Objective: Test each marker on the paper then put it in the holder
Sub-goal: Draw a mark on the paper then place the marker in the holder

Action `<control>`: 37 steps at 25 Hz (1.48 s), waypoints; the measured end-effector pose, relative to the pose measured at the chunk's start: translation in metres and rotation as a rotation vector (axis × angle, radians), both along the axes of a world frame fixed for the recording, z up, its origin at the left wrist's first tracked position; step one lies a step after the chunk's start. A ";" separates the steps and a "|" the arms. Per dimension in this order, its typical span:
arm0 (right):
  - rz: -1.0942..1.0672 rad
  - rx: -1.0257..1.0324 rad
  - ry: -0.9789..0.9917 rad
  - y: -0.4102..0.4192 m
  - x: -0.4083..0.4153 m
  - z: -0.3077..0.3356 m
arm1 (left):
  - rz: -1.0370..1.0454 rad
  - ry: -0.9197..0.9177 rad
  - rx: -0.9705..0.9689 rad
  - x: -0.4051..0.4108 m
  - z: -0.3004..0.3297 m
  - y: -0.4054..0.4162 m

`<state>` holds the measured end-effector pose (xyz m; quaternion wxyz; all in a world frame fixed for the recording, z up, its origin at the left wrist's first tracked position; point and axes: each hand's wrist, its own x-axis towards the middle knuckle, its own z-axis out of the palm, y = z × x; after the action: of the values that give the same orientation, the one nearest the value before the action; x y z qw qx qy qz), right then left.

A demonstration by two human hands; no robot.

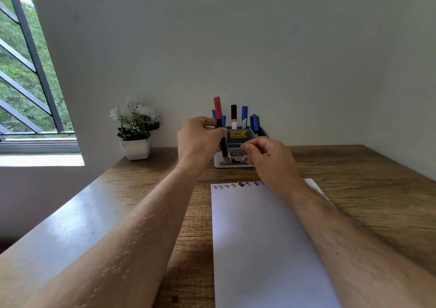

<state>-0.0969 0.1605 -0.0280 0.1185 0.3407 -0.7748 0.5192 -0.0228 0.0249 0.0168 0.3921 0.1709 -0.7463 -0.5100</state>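
My left hand [199,137] grips a marker [220,128] with a black body and a red end, holding it nearly upright in front of the holder's left side, red end up. The grey and white holder [240,142] stands at the back of the desk with several blue markers [244,116] and a black-capped one [233,116] standing in it. My right hand [269,159] hovers just right of the held marker's lower end, fingers curled, thumb against forefinger, nothing visible in it. The white paper [264,244] lies in front of me, with a row of small coloured test marks [238,185] along its far edge.
A white pot of white flowers [136,130] stands at the back left of the wooden desk [368,185]. A barred window [26,71] is on the left. The wall rises right behind the holder. A yellow price sticker [238,133] is on the holder.
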 end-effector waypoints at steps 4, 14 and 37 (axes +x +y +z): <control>0.138 -0.135 -0.061 0.003 0.009 0.006 | -0.232 0.077 0.218 -0.003 0.002 0.013; 0.086 -0.078 -0.048 0.003 0.009 0.006 | -0.202 0.189 0.073 -0.004 0.000 0.019; 0.051 -0.122 0.137 0.000 0.011 0.011 | -0.311 0.225 0.215 0.002 0.003 0.025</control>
<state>-0.0858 0.1607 -0.0167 0.1786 0.3874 -0.7229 0.5436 -0.0208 0.0503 0.0195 0.3691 0.0364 -0.6564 -0.6570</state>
